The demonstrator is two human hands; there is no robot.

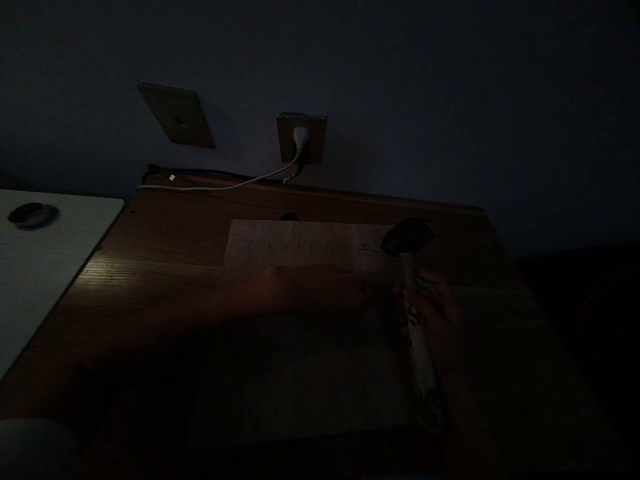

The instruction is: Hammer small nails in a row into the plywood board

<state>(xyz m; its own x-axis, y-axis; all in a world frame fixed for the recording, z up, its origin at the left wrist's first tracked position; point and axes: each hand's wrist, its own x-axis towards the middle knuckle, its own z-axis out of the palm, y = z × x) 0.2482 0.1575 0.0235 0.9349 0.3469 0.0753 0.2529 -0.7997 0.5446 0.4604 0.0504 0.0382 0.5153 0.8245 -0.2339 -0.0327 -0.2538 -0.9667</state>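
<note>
Right hand (440, 317) had fingers clamped on hammer (419, 343), board's (250, 250) two o'clock; probably stiff, head-heavy, best gripped low. Left hand (320, 290), hammer's nine o'clock, blurred; couldn't tell fingers.

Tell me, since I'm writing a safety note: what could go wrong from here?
Struck fingers: the left hand is over the board, and in this view its fingers lie near the head of the hammer in the right hand.

Poor aim: the scene is very dark, so the small dark marks near the board's far edge may be hard to see.

A snag: the white cord behind the board could get caught.
</note>
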